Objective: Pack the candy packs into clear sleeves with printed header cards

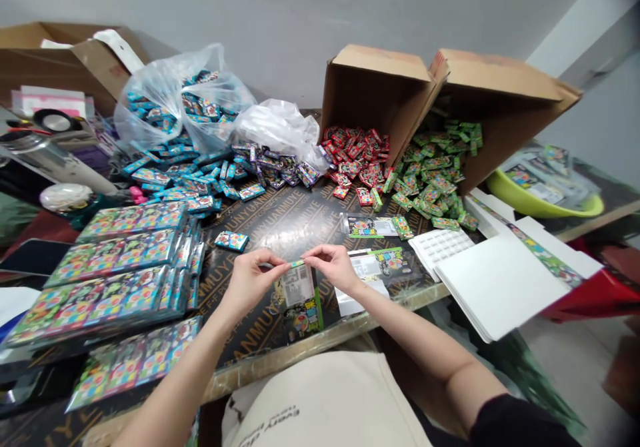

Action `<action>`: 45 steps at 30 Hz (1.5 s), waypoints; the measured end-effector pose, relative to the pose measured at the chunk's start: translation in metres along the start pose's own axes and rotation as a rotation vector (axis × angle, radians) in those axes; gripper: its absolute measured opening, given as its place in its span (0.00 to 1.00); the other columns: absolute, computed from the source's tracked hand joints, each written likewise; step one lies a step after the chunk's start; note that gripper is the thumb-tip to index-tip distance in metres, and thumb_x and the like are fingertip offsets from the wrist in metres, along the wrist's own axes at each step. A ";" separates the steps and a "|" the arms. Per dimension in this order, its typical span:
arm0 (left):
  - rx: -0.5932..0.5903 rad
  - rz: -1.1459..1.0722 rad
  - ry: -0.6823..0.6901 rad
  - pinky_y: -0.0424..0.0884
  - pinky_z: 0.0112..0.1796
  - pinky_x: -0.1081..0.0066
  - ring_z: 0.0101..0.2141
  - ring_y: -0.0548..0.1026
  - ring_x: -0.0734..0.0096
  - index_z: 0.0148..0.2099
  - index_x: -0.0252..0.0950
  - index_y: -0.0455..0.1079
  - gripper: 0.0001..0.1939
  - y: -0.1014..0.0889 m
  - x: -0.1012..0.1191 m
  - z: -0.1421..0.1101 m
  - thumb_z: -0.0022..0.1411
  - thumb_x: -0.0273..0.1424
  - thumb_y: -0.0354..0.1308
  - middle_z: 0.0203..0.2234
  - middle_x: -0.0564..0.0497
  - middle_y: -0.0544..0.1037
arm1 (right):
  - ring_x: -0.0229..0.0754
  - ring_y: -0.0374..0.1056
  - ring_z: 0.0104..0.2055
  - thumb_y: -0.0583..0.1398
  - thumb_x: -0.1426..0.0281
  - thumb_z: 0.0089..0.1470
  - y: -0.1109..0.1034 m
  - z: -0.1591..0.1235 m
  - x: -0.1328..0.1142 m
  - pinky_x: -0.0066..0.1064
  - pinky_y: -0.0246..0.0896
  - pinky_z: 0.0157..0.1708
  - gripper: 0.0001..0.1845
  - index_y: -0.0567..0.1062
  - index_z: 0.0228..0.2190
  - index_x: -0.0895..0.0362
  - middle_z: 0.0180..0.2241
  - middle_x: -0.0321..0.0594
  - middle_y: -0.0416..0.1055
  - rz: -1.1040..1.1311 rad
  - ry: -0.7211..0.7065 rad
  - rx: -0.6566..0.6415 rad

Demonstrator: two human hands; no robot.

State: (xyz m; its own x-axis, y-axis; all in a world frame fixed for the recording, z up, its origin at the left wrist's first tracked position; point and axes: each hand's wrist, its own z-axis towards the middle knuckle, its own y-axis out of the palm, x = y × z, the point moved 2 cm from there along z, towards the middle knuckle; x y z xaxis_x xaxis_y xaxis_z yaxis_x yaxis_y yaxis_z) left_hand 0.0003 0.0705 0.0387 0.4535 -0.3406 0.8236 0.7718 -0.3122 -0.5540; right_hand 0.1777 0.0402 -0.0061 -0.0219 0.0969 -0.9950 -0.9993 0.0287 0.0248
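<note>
Two bare hands are showing: one left hand (257, 272) and one right hand (334, 265). One small green pack (297, 264) is sitting between their fingertips. Three printed sleeves (306, 319) are lying on one table (300, 215). Four heaps of small packs are spreading behind: one blue heap (175, 175), one purple heap (280, 167), one red heap (357, 152) and one green heap (430, 184), each holding too many to count. One blue pack (231, 240) is lying alone. Three stacks of multipacks (115, 254) are sitting at left, their layers too blurred to count. Three cardboard boxes (380, 62), one yellow-green basin (555, 212) and one steel flask (65, 160) are appearing around them.
</note>
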 end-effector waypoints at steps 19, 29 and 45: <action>0.162 0.160 0.304 0.69 0.38 0.70 0.34 0.73 0.70 0.34 0.33 0.70 0.04 0.006 -0.011 -0.028 0.55 0.28 0.56 0.32 0.48 0.75 | 0.42 0.63 0.34 0.59 0.74 0.45 -0.175 -0.005 0.078 0.34 0.55 0.39 0.04 0.75 0.23 0.57 0.28 0.40 0.68 -0.980 0.034 0.204; -0.015 0.350 0.276 0.65 0.31 0.73 0.30 0.67 0.72 0.48 0.41 0.69 0.16 0.012 -0.003 -0.024 0.60 0.28 0.46 0.29 0.50 0.65 | 0.41 0.62 0.29 0.51 0.75 0.50 -0.163 -0.015 0.072 0.31 0.54 0.33 0.06 0.66 0.25 0.56 0.25 0.39 0.68 -0.931 0.059 0.187; 0.283 0.029 0.118 0.68 0.33 0.70 0.30 0.73 0.69 0.27 0.34 0.68 0.04 0.011 0.000 -0.033 0.53 0.28 0.56 0.25 0.49 0.75 | 0.40 0.64 0.40 0.58 0.63 0.49 -0.001 0.025 -0.053 0.30 0.56 0.40 0.11 0.66 0.24 0.57 0.34 0.38 0.68 -0.165 0.105 -0.491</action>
State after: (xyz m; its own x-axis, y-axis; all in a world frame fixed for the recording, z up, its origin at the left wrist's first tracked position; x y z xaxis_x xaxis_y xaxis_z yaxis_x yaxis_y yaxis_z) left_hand -0.0055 0.0380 0.0290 0.4356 -0.4512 0.7789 0.8601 -0.0465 -0.5080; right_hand 0.1805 0.0602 0.0489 0.1587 0.0292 -0.9869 -0.8861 -0.4366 -0.1554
